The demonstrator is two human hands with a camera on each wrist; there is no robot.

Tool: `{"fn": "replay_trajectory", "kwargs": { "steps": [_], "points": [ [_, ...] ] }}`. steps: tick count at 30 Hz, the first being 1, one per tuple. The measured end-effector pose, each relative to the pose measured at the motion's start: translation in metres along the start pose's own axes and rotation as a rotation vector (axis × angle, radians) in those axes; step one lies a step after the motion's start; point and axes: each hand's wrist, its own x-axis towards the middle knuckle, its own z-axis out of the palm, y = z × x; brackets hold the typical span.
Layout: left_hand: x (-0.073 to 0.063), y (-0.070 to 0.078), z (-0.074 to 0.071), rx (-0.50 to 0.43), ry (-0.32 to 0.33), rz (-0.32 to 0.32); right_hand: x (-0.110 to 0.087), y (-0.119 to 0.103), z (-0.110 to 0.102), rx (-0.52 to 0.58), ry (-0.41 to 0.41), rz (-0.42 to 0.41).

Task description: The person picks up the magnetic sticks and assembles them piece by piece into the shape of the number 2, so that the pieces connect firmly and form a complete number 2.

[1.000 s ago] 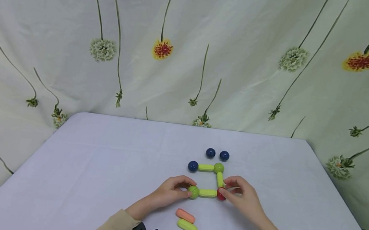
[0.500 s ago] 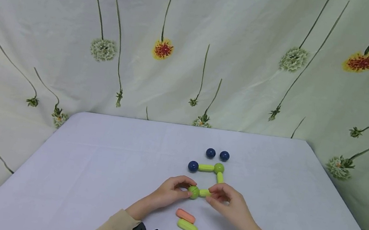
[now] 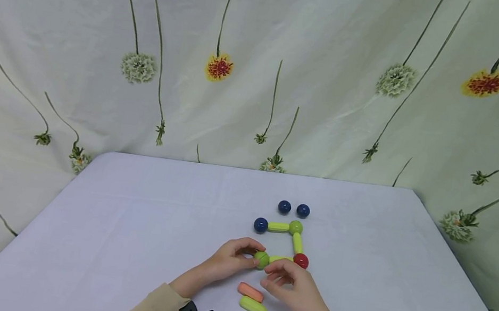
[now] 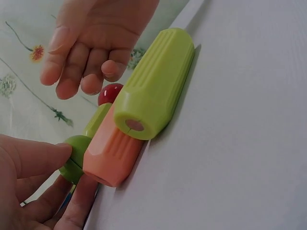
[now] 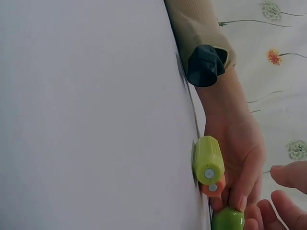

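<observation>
My left hand pinches a green ball between thumb and fingers. From that ball a yellow-green rod runs to a red ball. A second yellow-green rod joins the red ball to another green ball, and a third rod ends at a blue ball. My right hand hovers with bent, parted fingers and nothing between them, just right of two loose rods. These are an orange rod and a yellow-green rod with a metal disc in its end, lying side by side.
Two loose blue balls, one on the left and one on the right, sit beyond the joined pieces. A white cloth covers the table. Behind its far edge hangs a flower-printed curtain.
My right hand has let go of the red ball and moved left and towards me, near the loose rods. The left hand stays on the green ball.
</observation>
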Motion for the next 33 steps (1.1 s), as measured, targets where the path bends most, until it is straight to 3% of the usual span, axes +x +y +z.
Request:
{"fn": "replay_trajectory", "kwargs": {
  "steps": [9, 12, 18, 22, 33],
  "points": [
    [0.009, -0.034, 0.003, 0.023, 0.028, -0.033, -0.003, 0.01, 0.012, -0.069, 0.011, -0.049],
    [0.009, -0.031, 0.003, 0.022, 0.028, -0.032, -0.003, 0.013, 0.013, -0.072, 0.0, -0.035],
    [0.001, -0.005, 0.001, 0.009, 0.015, -0.02, -0.003, 0.014, 0.015, -0.081, -0.027, -0.002],
    [-0.001, 0.002, 0.001, 0.006, 0.016, -0.007, -0.003, 0.016, 0.015, -0.118, -0.033, 0.002],
    [0.005, -0.023, 0.004, 0.025, 0.04, -0.023, -0.005, 0.017, 0.017, -0.173, -0.054, -0.046]
  ]
}}
